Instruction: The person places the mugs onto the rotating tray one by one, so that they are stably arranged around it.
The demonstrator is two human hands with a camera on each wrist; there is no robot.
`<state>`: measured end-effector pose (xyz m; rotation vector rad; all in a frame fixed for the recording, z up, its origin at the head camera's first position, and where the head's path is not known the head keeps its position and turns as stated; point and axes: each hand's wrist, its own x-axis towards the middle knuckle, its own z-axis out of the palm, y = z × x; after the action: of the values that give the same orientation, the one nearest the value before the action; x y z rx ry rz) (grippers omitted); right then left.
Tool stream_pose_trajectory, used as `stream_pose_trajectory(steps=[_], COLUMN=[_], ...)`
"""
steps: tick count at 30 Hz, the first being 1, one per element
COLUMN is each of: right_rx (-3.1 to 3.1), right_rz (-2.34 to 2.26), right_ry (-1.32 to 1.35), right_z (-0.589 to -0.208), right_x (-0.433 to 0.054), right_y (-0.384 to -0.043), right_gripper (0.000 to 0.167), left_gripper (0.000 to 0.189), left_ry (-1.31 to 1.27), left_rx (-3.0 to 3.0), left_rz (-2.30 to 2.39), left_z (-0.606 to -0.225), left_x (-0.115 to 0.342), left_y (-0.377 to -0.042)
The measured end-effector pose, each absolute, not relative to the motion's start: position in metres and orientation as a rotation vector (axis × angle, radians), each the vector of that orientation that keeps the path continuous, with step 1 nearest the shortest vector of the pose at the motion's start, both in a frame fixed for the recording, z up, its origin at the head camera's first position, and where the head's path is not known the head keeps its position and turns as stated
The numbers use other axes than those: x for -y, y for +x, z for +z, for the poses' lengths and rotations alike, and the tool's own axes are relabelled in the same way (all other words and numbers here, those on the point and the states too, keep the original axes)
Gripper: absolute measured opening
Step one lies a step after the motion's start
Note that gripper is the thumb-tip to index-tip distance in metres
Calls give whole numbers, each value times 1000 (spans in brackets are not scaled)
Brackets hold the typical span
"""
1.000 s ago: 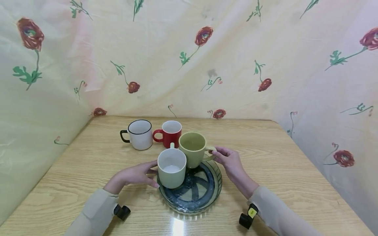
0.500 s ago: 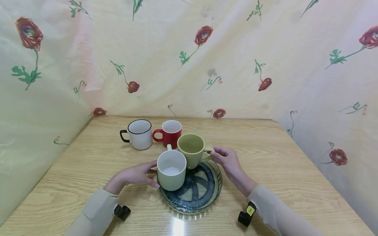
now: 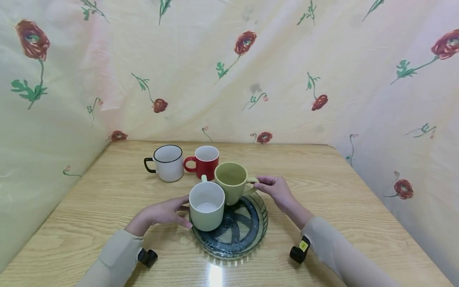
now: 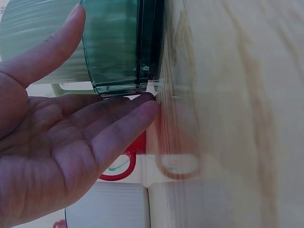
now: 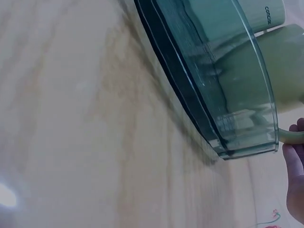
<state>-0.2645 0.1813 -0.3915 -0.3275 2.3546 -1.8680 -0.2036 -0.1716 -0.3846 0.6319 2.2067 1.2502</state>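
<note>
A round clear glass dish [image 3: 247, 249] with a dark blue pattern on its bottom holds two upright mugs. The pale mug [image 3: 206, 215] stands at its left side, handle pointing away from me. Touching it at the back is an olive-green mug [image 3: 232, 191], whose handle [image 3: 252, 180] my right hand [image 3: 279, 193] pinches between thumb and fingers. My left hand [image 3: 163, 213] lies along the dish's left side. In the left wrist view its fingers [image 4: 126, 126] are extended beside the glass wall [image 4: 116, 52], with the thumb [image 4: 61, 42] spread apart. The right wrist view cuts off most of my right hand [image 5: 295, 185].
Behind the dish stand a red mug [image 3: 207, 165] and, left of it, a white mug with a black rim [image 3: 169, 169]. The wooden table [image 3: 305, 163] extends on both sides. A flowered cloth [image 3: 201, 71] hangs behind and along the sides.
The olive-green mug has shifted slightly left and toward me, with my right hand following. The pale mug has turned a little, its handle now further left. My left hand has stayed nearly still.
</note>
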Motion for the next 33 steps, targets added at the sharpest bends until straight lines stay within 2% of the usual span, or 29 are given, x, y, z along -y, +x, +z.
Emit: stream_pose_trajectory(steps=[33], right_rx=[-2268], right_rz=[-1861], right_ry=[-375], right_z=[-388], right_x=[-178], right_y=[-282], right_gripper=[44], left_gripper=[90], left_ry=[609], left_rx=[-2226], left_rz=[1228], left_z=[-383], left_x=[170], left_y=[-203])
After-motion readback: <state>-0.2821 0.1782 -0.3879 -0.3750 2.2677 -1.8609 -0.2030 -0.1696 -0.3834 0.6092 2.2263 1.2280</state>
